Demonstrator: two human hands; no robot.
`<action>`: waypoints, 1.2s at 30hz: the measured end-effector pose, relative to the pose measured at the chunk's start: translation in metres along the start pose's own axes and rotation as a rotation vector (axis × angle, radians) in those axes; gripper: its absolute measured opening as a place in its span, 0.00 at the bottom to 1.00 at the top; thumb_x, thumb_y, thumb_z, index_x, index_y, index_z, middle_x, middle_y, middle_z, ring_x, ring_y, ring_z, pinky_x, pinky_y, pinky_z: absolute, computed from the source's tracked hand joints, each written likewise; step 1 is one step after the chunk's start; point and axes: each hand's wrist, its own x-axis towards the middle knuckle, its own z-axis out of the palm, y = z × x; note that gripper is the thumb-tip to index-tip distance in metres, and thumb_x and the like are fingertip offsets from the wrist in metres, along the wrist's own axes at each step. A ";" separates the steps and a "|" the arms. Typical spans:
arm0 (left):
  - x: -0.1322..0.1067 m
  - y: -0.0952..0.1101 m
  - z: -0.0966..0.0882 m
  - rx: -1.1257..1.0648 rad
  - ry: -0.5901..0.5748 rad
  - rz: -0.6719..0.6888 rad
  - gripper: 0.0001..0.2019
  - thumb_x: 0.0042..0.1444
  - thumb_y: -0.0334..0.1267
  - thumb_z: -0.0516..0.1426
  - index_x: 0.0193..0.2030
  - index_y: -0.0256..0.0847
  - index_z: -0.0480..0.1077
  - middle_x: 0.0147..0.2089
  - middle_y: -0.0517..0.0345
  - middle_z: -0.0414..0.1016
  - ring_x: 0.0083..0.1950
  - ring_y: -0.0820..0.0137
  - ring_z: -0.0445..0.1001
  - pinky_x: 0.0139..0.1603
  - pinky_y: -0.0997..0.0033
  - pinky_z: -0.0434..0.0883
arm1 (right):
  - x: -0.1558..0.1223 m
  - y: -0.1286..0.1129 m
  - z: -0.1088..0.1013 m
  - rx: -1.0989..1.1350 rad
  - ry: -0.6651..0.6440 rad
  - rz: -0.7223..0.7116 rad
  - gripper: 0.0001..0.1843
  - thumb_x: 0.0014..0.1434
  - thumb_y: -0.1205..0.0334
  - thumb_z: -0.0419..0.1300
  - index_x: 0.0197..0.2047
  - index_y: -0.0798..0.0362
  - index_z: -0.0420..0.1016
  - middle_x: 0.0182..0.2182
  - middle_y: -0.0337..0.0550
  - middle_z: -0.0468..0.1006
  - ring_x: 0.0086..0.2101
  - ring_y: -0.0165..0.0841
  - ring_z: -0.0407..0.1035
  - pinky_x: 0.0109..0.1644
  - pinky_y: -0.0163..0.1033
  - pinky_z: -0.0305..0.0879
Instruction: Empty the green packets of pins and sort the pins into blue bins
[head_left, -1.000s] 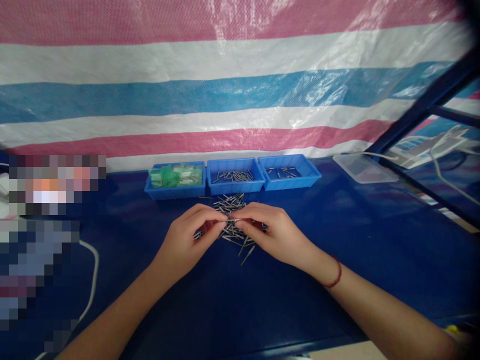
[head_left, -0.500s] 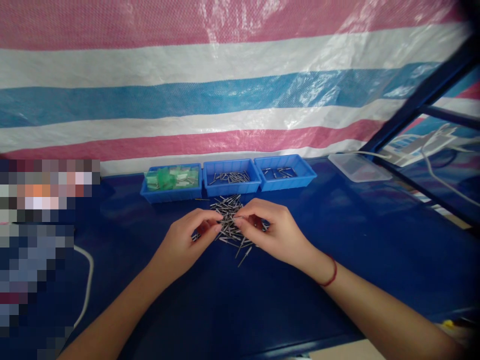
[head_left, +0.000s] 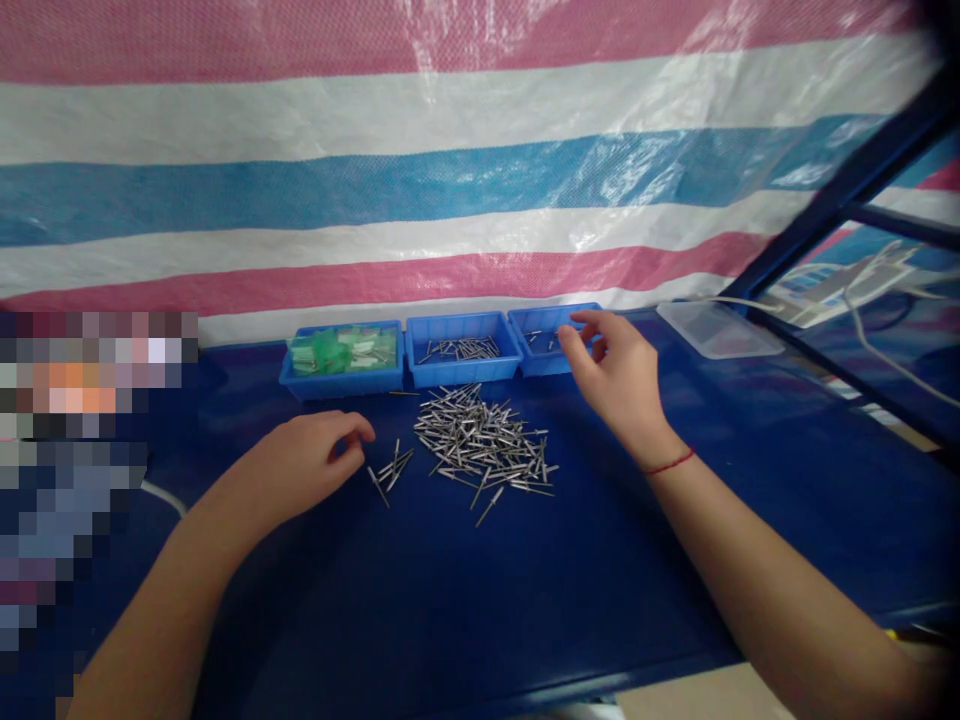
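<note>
A heap of metal blind rivets lies on the blue tabletop in front of me. Several more rivets are scattered left of it, close to the fingertips of my left hand. That hand is loosely curled, thumb and forefinger slightly apart, with nothing visible between them. My right hand hovers at the right blue bin, thumb and forefinger parted and no rivet showing in them. Part of this bin is hidden behind the hand; a few rivets show inside.
The middle blue bin contains rivets. In the left blue bin are green and pale packets. A clear plastic lid and a white cable lie at right. Behind hangs a striped sheet; a blue frame stands right.
Both hands have parted from over the heap. My left hand moved left, beside the few loose rivets; my right hand moved right and up to the right bin.
</note>
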 end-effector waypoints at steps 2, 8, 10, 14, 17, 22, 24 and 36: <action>-0.001 -0.005 0.000 -0.073 -0.100 0.007 0.13 0.54 0.37 0.52 0.43 0.45 0.76 0.37 0.58 0.78 0.35 0.68 0.75 0.37 0.73 0.69 | -0.006 -0.011 0.000 0.065 -0.049 -0.017 0.16 0.61 0.54 0.55 0.47 0.55 0.74 0.32 0.44 0.76 0.27 0.32 0.66 0.35 0.39 0.64; 0.000 -0.005 0.004 -0.191 -0.269 0.087 0.11 0.55 0.44 0.57 0.40 0.44 0.77 0.38 0.57 0.72 0.33 0.71 0.72 0.33 0.76 0.68 | -0.026 -0.044 -0.002 0.211 -0.235 -0.104 0.13 0.61 0.58 0.55 0.46 0.54 0.73 0.33 0.43 0.77 0.27 0.31 0.66 0.34 0.39 0.65; 0.001 -0.005 0.004 -0.169 -0.253 0.100 0.10 0.55 0.45 0.57 0.36 0.43 0.77 0.37 0.57 0.71 0.33 0.71 0.71 0.33 0.76 0.67 | -0.032 -0.050 -0.001 0.237 -0.294 -0.138 0.11 0.61 0.59 0.55 0.45 0.53 0.73 0.33 0.43 0.77 0.27 0.31 0.67 0.34 0.39 0.65; 0.002 -0.009 -0.002 -0.188 -0.251 0.091 0.11 0.58 0.44 0.55 0.36 0.42 0.76 0.35 0.58 0.73 0.33 0.71 0.71 0.33 0.76 0.66 | -0.043 -0.060 0.001 0.295 -0.396 -0.202 0.10 0.62 0.62 0.55 0.45 0.53 0.73 0.35 0.45 0.76 0.31 0.33 0.70 0.35 0.39 0.67; 0.003 -0.004 -0.006 -0.289 -0.180 0.087 0.11 0.59 0.45 0.56 0.37 0.42 0.75 0.35 0.59 0.75 0.34 0.71 0.72 0.35 0.76 0.66 | -0.053 -0.070 0.003 0.364 -0.433 -0.304 0.10 0.62 0.65 0.55 0.46 0.51 0.73 0.38 0.47 0.77 0.38 0.37 0.72 0.43 0.43 0.69; 0.006 0.038 0.015 -0.699 0.107 0.036 0.09 0.60 0.44 0.56 0.39 0.40 0.70 0.34 0.61 0.72 0.33 0.73 0.70 0.35 0.75 0.67 | -0.070 -0.092 0.002 0.639 -0.469 -0.265 0.09 0.61 0.63 0.59 0.45 0.50 0.75 0.38 0.44 0.79 0.35 0.33 0.72 0.38 0.39 0.70; 0.005 0.055 0.028 -0.845 0.079 0.056 0.09 0.59 0.43 0.57 0.38 0.39 0.70 0.32 0.61 0.71 0.33 0.73 0.69 0.34 0.75 0.66 | -0.074 -0.097 -0.001 0.711 -0.442 -0.203 0.08 0.60 0.62 0.61 0.43 0.50 0.76 0.33 0.42 0.78 0.30 0.30 0.70 0.33 0.37 0.68; 0.006 0.067 0.050 -1.147 -0.012 0.012 0.14 0.57 0.47 0.59 0.38 0.37 0.70 0.29 0.63 0.67 0.31 0.75 0.65 0.34 0.75 0.63 | -0.072 -0.100 -0.009 0.843 -0.382 -0.081 0.02 0.59 0.63 0.62 0.37 0.50 0.76 0.30 0.41 0.78 0.32 0.31 0.71 0.34 0.38 0.67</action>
